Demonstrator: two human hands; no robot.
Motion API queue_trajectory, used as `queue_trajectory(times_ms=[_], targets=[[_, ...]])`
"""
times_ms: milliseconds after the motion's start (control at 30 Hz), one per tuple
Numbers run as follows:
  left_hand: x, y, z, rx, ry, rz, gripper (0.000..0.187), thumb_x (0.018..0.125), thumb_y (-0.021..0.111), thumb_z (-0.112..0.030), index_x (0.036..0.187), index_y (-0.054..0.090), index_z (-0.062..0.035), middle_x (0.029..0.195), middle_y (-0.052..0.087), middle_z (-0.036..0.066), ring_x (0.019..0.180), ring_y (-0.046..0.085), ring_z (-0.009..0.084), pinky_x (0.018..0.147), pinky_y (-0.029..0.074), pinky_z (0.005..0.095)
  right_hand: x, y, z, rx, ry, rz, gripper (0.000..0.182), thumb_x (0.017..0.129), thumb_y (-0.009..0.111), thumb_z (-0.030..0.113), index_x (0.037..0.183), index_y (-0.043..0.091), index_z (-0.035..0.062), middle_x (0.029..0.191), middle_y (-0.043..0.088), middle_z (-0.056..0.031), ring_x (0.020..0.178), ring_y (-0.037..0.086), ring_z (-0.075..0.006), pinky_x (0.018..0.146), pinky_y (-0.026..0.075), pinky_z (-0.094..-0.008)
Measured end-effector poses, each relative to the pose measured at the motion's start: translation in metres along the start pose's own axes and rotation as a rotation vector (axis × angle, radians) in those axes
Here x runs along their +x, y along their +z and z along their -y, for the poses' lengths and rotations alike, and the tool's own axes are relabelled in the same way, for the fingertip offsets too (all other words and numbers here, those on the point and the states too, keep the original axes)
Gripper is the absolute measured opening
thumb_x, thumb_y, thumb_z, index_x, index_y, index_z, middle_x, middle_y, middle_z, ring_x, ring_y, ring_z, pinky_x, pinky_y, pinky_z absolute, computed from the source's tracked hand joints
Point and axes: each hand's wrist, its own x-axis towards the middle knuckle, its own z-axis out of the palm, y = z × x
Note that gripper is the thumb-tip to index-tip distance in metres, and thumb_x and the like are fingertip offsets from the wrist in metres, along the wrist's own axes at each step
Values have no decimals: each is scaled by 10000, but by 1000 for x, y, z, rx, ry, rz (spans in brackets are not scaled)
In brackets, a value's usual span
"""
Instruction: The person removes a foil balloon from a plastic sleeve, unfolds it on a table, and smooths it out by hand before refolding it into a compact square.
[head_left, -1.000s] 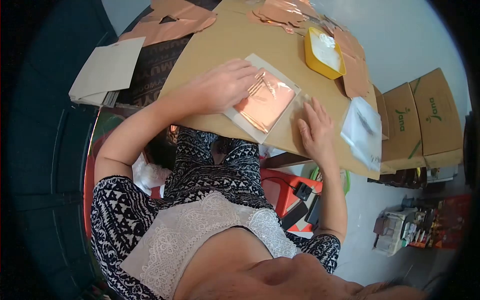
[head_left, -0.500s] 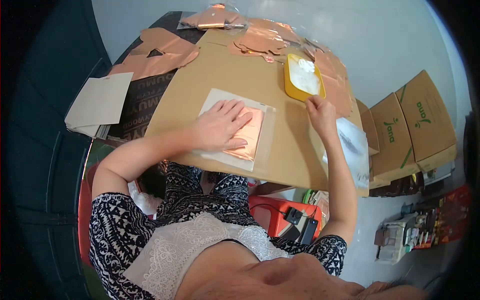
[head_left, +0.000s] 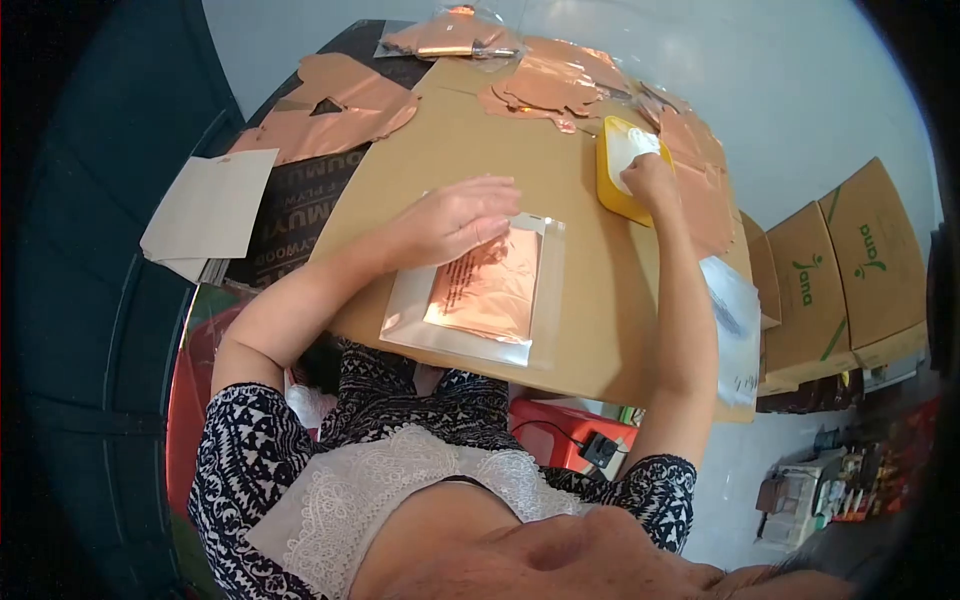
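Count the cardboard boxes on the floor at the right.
2. One cardboard box stands at the far right with green print on top; the other box sits right beside it, nearer the table. More may be hidden under the table edge.

Readable print on boxes and mat

The cardboard boxes [head_left: 845, 270] read "Jana" in green; the dark mat [head_left: 300, 205] shows large letters, partly hidden, not fully legible.

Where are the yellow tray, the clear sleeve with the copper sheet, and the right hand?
yellow tray [head_left: 607, 182], head view, left wall.
clear sleeve [head_left: 545, 290], head view, bare right margin.
right hand [head_left: 652, 180], head view, back of hand.
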Motion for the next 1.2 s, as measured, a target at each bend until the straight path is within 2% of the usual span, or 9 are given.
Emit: queue_trajectory(times_ms=[100,300,400,600,700,800,900,1100,1200], targets=[[-2,1,5,-80,28,-15,327,972,514,-191,1172,624,43,1292,582,215,1311,456,368,1113,333,448,-2,3,-5,81,-84,-48,262,787,585,177,903,685,-37,914,684,-250,888,663,-408,796,514,-481],[-3,12,-8,100,201,136,373,974,492,-209,1237,577,41,1363,524,213,1346,409,368,1158,265,476,-50,-41,21,179,-400,-718,222,846,561,136,879,642,-68,836,673,-245,791,647,-411,716,494,-495],[-5,23,-8,191,229,222,442,967,497,-266,1284,532,40,1411,465,225,1380,355,367,1177,219,487,-58,-49,24,118,-458,-642,187,852,556,103,869,645,-61,829,668,-250,779,647,-404,720,495,-497],[-2,39,-2,469,237,350,588,937,530,-385,1346,452,30,1427,391,235,1397,297,369,1165,203,521,-53,-37,26,-40,-198,-315,209,869,572,141,914,658,-44,861,671,-258,816,659,-406,751,507,-493],[-5,41,0,504,221,362,629,929,535,-425,1358,433,22,1405,398,229,1375,313,368,1137,230,533,-34,-19,3,-2,-285,-306,207,865,588,147,950,669,-24,863,669,-267,832,659,-411,765,509,-497],[-9,47,12,518,255,308,661,920,539,-458,1353,431,29,1390,409,229,1357,329,363,1122,244,533,-39,-15,-2,84,-375,-446,185,856,598,124,953,682,-9,857,672,-256,838,656,-411,761,509,-490],[-10,46,11,504,257,312,698,910,538,-493,1347,432,40,1385,413,233,1352,333,365,1122,241,536,-51,-30,-6,29,-247,-283,230,880,592,173,989,691,-4,984,678,-221,903,663,-353,797,498,-420],[-13,47,16,533,295,271,744,884,552,-527,1340,438,49,1383,420,235,1349,336,368,1121,241,543,-107,-43,1,156,-260,-300,170,868,615,136,904,689,-12,866,681,-230,824,666,-386,744,510,-443],[-12,45,16,573,330,232,745,858,595,-508,1328,448,52,1377,427,230,1335,351,365,1120,247,539,-97,-39,-13,105,-251,-287,186,876,602,142,955,702,6,876,687,-220,832,668,-382,748,510,-444]])
